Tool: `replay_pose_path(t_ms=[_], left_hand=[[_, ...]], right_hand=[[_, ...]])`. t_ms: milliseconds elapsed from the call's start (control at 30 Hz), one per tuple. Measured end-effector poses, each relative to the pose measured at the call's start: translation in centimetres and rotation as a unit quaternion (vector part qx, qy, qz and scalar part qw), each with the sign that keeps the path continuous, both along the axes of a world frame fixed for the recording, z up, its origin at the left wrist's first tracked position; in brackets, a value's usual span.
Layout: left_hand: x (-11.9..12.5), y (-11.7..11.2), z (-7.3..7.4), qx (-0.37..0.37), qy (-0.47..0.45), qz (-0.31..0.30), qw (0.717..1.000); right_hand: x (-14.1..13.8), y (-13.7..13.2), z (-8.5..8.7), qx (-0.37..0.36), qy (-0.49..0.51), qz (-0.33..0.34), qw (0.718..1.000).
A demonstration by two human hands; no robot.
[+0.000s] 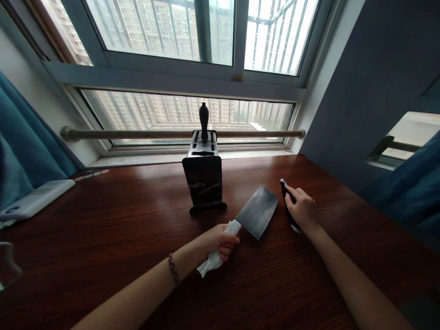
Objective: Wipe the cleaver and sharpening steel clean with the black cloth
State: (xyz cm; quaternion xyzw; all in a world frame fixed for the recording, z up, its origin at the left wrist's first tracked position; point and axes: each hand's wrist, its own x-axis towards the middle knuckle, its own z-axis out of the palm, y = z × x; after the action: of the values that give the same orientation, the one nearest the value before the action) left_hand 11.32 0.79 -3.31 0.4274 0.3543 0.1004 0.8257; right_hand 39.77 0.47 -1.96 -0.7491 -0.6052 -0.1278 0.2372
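My left hand (222, 242) is closed round the handle of a cleaver (259, 211), with a white tissue (211, 263) wrapped between the fingers and the handle. The cleaver's broad grey blade points away to the right, low over the table. At the right, my right hand (302, 208) grips a dark, elongated object (288, 200) with white bits showing at both ends; its kind is unclear. Beyond my hands stands a black knife block (203, 181), and one black handle (204, 118) sticks up from its top.
The reddish-brown wooden table (137, 215) reaches to the window, where a metal rail (147, 134) runs across behind the knife block. A white box-like object (37, 199) lies at the left beside a blue curtain (27, 151). A dark wall (360, 91) borders the right.
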Motion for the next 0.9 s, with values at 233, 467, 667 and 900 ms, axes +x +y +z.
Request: replay_pose_path(t_ms=[233,467,667,900], left_hand=[[0.0,-0.7,0.0,0.043,0.02,-0.002,0.999],[0.1,-0.9,0.5,0.065,0.042,-0.017,0.997],[0.0,-1.0,1.1,0.063,0.051,-0.039,0.996],[-0.2,-1.4,1.6,0.089,0.047,-0.046,0.994]], right_hand=[[-5.9,-3.0,-0.5,-0.009,-0.079,0.442,0.893],[-5.7,-2.1,-1.4,-0.034,-0.071,0.379,0.922],[-3.0,-0.6,-0.5,-0.014,-0.068,0.13,0.989],[1.8,0.6,0.8,-0.016,-0.025,-0.064,0.998]])
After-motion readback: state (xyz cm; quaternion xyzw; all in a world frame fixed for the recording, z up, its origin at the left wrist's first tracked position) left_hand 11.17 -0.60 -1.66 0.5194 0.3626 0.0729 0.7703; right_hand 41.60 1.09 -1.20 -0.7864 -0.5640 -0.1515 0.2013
